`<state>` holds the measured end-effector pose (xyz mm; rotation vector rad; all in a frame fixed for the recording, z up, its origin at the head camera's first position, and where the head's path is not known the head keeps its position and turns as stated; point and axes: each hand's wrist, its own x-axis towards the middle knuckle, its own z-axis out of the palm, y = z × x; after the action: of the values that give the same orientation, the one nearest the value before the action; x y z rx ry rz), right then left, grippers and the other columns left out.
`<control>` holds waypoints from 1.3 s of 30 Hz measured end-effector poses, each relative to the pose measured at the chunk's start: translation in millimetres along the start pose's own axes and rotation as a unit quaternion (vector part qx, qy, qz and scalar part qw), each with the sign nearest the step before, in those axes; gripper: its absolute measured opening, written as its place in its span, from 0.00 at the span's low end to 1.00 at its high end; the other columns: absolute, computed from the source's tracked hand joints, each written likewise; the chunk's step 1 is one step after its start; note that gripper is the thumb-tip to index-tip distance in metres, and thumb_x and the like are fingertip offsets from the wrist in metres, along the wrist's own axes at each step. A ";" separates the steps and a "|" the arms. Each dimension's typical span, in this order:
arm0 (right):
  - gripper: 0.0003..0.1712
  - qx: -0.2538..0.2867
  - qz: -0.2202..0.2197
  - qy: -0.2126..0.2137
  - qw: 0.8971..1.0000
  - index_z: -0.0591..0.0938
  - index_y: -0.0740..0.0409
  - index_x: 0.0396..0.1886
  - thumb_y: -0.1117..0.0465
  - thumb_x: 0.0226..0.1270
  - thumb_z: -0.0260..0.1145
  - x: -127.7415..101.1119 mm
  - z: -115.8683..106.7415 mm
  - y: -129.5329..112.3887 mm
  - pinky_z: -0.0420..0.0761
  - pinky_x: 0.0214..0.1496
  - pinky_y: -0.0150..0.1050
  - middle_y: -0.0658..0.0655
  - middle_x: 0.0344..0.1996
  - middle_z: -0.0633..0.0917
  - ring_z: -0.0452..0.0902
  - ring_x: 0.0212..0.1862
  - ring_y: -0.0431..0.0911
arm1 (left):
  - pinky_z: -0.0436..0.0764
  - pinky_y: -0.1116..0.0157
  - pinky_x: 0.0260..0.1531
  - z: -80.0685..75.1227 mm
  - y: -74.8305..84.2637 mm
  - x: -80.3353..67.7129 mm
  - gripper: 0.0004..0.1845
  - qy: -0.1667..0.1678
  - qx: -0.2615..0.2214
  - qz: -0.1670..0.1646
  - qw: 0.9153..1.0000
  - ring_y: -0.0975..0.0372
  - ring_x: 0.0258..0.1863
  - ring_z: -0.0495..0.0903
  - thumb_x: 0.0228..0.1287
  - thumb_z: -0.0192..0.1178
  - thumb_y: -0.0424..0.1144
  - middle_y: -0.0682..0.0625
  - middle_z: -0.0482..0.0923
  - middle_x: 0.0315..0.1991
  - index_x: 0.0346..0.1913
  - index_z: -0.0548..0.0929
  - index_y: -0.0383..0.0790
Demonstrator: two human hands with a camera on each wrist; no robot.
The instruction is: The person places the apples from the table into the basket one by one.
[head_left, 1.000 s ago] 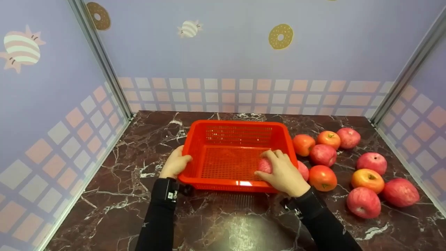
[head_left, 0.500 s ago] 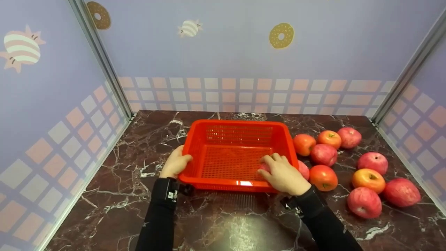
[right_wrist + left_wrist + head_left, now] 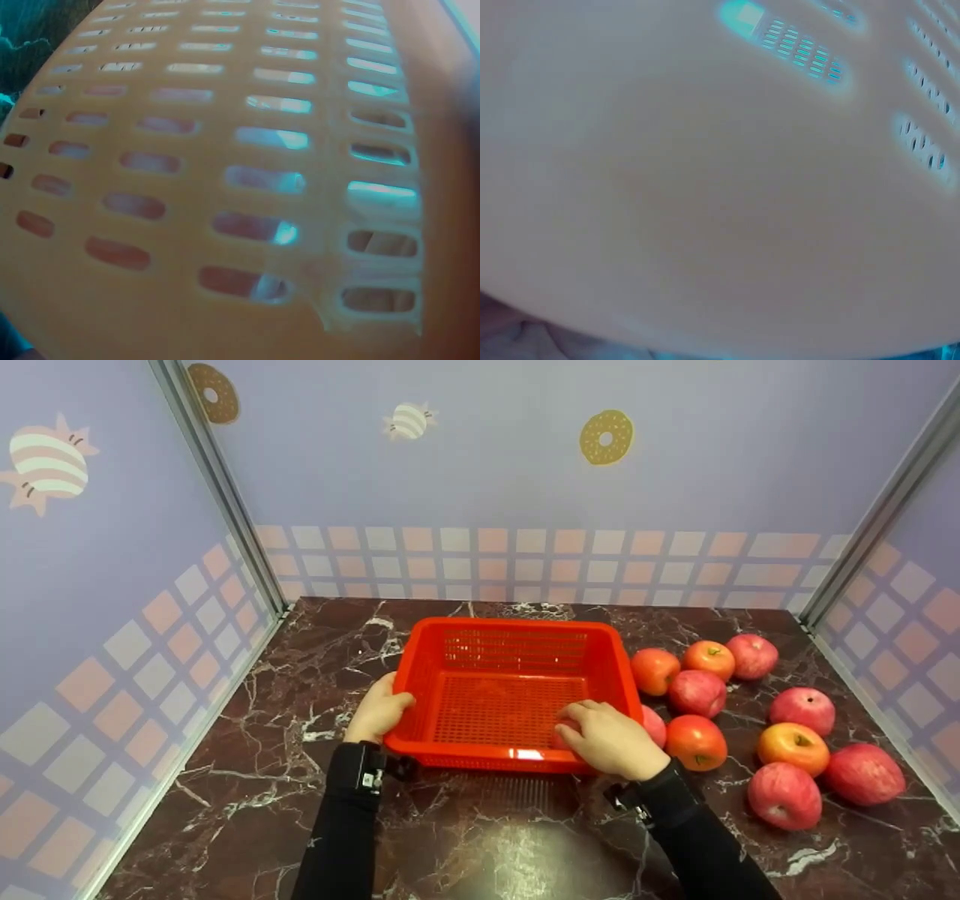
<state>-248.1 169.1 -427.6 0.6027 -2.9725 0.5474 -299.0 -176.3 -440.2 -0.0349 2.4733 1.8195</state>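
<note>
A red plastic basket with slotted walls stands on the marble-patterned table. My left hand grips its left rim, thumb over the inside and the other fingers hidden behind the wall. My right hand reaches over the right front corner into the basket, its fingers curled down around an apple, of which only a small red patch shows. The basket wall fills the left wrist view. Slots in the basket wall fill the right wrist view, in washed-out colours.
Right of the basket lie several apples, among them a red one near the basket and a yellow-red one farther right. One apple lies against the basket's right wall. Patterned panels enclose the table at the back and sides.
My right hand has sunk lower into the basket's right front corner with the apple, which is now mostly hidden. My left hand and the basket have stayed in place.
</note>
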 end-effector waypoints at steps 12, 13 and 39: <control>0.22 0.004 0.005 0.001 1.000 0.83 0.57 0.58 0.49 0.75 0.59 -0.3 -0.5 1.4 0.77 0.66 0.57 0.61 0.58 0.84 0.78 0.62 0.61 | 0.84 0.56 0.46 0.2 0.7 0.4 0.30 -0.001 -0.003 -0.003 1.000 0.45 0.51 0.82 0.60 0.50 0.25 0.29 0.77 0.58 0.68 0.69 0.27; 0.22 0.003 0.005 0.002 1.000 0.83 0.57 0.58 0.49 0.75 0.59 -0.3 -0.5 1.4 0.77 0.66 0.57 0.61 0.58 0.84 0.78 0.62 0.61 | 0.84 0.56 0.47 0.2 0.7 0.6 0.30 0.000 -0.003 -0.003 1.000 0.45 0.51 0.82 0.60 0.50 0.25 0.29 0.77 0.59 0.68 0.69 0.27; 0.21 0.018 0.019 0.019 0.999 0.83 0.55 0.57 0.48 0.74 0.61 0.2 0.3 1.4 0.77 0.64 0.57 0.60 0.57 0.85 0.78 0.61 0.59 | 0.84 0.57 0.43 1.5 -1.8 3.2 0.29 -0.007 -0.013 0.002 1.000 0.46 0.49 0.82 0.60 0.50 0.25 0.29 0.77 0.56 0.67 0.68 0.26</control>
<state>-248.8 170.2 -428.4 0.5336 -2.9508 0.6099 -302.0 -175.4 -442.6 -0.0185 2.4416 1.8483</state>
